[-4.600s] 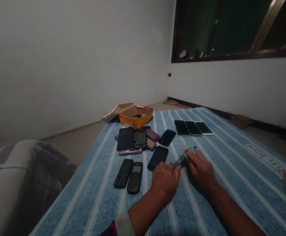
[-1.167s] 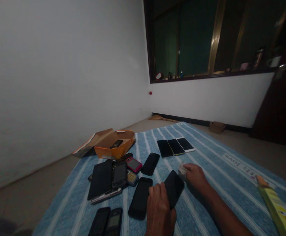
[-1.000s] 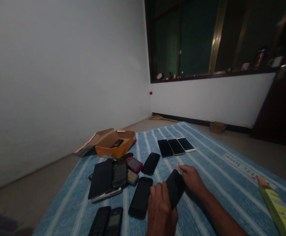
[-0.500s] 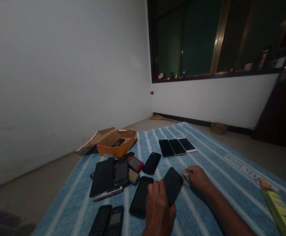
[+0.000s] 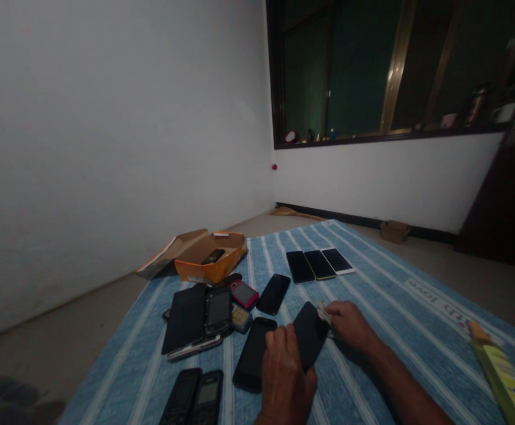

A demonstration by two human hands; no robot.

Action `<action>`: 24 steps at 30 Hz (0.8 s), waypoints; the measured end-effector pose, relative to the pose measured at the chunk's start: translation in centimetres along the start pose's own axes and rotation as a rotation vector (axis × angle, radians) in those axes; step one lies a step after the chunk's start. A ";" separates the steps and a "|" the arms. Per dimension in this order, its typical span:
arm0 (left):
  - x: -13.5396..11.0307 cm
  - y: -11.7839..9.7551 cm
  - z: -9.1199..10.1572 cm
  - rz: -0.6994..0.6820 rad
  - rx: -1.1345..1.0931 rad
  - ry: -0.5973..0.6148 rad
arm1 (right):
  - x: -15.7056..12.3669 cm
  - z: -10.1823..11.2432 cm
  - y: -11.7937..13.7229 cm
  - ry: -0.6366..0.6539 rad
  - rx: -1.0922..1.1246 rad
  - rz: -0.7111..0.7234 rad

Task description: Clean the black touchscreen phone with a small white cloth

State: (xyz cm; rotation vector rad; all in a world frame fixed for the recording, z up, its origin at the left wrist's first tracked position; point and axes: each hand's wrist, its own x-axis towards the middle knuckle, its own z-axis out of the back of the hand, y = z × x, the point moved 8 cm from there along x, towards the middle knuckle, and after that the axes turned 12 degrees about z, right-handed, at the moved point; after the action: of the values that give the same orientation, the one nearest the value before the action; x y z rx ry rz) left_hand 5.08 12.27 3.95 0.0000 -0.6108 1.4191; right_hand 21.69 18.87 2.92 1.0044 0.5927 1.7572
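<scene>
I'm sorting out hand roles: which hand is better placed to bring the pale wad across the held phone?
Probably the right hand: it pinches the pale wad at the edge of the held phone, while the left hand grips that phone.

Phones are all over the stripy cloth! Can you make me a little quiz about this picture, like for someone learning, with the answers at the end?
1. True or false: the orange box is open.
2. How many phones lie side by side in the far row?
a) two
b) three
c) five
3. Which hand holds the phone next to the pale wad?

Key:
1. True.
2. b) three.
3. The left hand; the right hand has the wad.
</scene>
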 end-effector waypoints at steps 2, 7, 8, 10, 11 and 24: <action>0.2 0.2 0.2 0.022 0.002 0.022 | -0.3 -0.4 -0.9 0.074 0.010 -0.069; 0.1 -0.1 0.5 -0.009 0.003 -0.010 | -0.7 0.4 -2.3 0.062 -0.005 -0.196; 0.0 -0.3 0.4 -0.021 0.002 -0.022 | -0.5 1.0 -1.9 0.001 -0.021 -0.175; -0.4 -0.8 0.3 -0.054 -0.004 -0.044 | -0.1 1.9 -0.8 -0.117 -0.037 -0.093; -0.6 -1.0 0.3 -0.072 -0.010 -0.055 | 0.1 2.1 -0.1 -0.149 -0.033 -0.048; 0.4 0.2 0.6 0.038 -0.059 0.065 | -0.5 -0.6 -1.6 0.071 0.144 -0.097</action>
State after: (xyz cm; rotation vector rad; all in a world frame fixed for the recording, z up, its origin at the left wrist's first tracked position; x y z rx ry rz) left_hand 4.64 12.46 4.56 -0.1051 -0.6015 1.4316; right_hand 22.08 19.11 1.15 0.9980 0.8096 1.6883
